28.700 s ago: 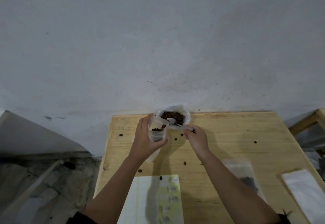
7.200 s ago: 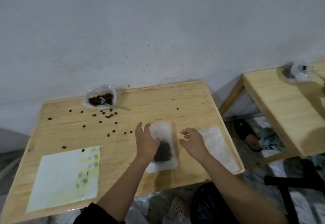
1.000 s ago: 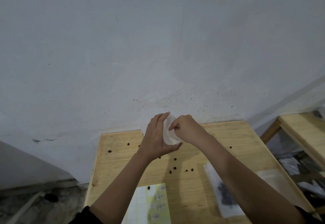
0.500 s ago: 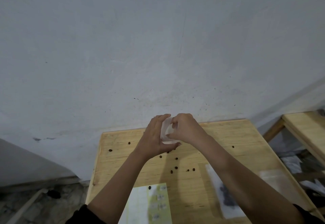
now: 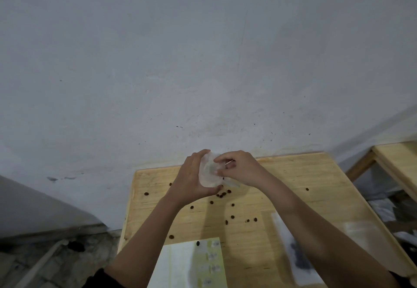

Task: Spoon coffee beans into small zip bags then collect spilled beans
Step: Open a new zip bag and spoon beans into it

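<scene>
My L hand (image 5: 189, 181) grips small zip bag (image 5: 208, 174), fingers curled round it. My R hand (image 5: 242, 169) pinches bag's right edge. Bag sits btwn both hands, above desk (image 5: 293, 174) far edge; spilled beans (image 5: 232, 204) scattered below.

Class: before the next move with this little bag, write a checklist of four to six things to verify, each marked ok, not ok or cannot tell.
1. Left hand grips small bag: ok.
2. Right hand pinches the bag's edge: ok.
3. Bag mouth open: cannot tell.
4. Table clear of spilled beans: not ok.
5. Filled bag lies flat on table: ok.
</scene>
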`<state>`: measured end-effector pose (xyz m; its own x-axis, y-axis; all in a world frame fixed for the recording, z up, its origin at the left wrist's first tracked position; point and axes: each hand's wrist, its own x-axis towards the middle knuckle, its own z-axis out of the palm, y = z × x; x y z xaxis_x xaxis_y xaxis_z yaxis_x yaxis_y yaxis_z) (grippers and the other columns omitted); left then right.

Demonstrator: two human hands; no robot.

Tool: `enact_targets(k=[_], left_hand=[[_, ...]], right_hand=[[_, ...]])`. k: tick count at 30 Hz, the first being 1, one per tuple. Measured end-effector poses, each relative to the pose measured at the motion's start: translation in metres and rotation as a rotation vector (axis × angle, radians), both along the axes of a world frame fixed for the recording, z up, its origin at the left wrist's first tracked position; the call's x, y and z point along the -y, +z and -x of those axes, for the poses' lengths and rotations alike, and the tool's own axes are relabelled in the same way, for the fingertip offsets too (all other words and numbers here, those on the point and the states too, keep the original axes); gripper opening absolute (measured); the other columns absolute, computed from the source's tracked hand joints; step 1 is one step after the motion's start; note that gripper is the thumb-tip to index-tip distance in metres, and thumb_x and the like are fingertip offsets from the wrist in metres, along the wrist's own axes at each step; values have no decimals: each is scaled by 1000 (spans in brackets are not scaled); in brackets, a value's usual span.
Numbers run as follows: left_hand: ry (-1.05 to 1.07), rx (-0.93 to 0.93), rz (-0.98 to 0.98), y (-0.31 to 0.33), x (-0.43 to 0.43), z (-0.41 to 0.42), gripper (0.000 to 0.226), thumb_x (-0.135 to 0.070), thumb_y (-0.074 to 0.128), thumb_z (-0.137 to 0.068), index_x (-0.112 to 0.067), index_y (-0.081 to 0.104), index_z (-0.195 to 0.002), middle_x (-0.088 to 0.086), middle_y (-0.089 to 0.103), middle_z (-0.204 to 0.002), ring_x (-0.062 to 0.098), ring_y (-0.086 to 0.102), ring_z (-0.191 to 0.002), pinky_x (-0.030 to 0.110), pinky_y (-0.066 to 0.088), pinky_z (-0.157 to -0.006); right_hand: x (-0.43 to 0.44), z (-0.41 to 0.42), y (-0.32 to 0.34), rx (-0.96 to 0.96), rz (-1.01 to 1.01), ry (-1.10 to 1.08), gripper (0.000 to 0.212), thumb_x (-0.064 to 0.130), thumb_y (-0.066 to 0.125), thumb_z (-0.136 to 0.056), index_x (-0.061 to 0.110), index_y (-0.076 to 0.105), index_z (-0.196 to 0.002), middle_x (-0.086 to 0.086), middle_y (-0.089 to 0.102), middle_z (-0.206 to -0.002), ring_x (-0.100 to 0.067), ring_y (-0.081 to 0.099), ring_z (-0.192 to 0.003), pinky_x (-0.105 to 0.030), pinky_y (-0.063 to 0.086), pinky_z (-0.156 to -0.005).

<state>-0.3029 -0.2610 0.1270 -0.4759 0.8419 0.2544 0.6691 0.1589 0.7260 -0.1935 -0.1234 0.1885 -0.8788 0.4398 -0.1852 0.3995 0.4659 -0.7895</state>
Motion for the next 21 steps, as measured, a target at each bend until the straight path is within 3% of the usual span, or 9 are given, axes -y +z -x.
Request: enact_targets(k=[4, 7, 9, 13, 17, 21], left_hand=[[25, 31, 193, -15, 12, 21, 98, -49, 79, -66, -25, 22, -143, -18, 30, -130, 4, 31, -118, 24, 32, -96], [26, 56, 336, -30, 16, 35, 102, -48, 78, -68, -22, 19, -146, -10, 30, -138, 12, 29, -127, 29, 32, -101], [6, 62, 397, -37, 17, 42, 101, -47, 77, -68, -21, 20, -146, -7, 29, -141, 14, 28, -129, 29, 31, -100], [-19, 117, 465, -46, 11, 54, 103, -55, 75, -56, -23, 27, -142, -7, 27, -137, 18, 32, -128, 31, 38, -98], [-76, 208, 624, -58, 2, 67, 107, -52, 77, -59, -28, 19, -146, -8, -7, -155, 20, 8, -143, 45, 34, -107], [-113, 210, 693, -67, -9, 74, 103, -47, 79, -68, -26, 18, -148, -5, -14, -157, 18, -2, -145, 45, 25, -112]], right_hand=[[-14, 2, -19, -61, 79, -84, 22, 13, 66, -85, 16, 68, -106, 2, 68, -105, -6, 63, -91, -13, 49, -78], [-22, 1, -43, -46, 42, -134, 22, 6, 61, -87, 13, 68, -107, -3, 69, -105, -8, 63, -91, -14, 49, -83], [-26, 1, -64, 6, -34, -147, 23, 4, 58, -88, 9, 67, -109, -5, 67, -109, -9, 61, -92, -9, 45, -79], [-34, 2, -105, 181, -157, -219, 29, 9, 57, -89, 6, 60, -118, -12, 59, -119, -21, 58, -104, -23, 45, -85], [-30, 7, -130, 306, -102, -231, 31, 18, 58, -91, 10, 48, -119, -15, 60, -105, -23, 57, -81, -30, 45, -64], [-28, 17, -141, 300, -26, -265, 26, 16, 61, -88, 14, 43, -107, -10, 60, -82, -23, 56, -64, -33, 47, -58]])
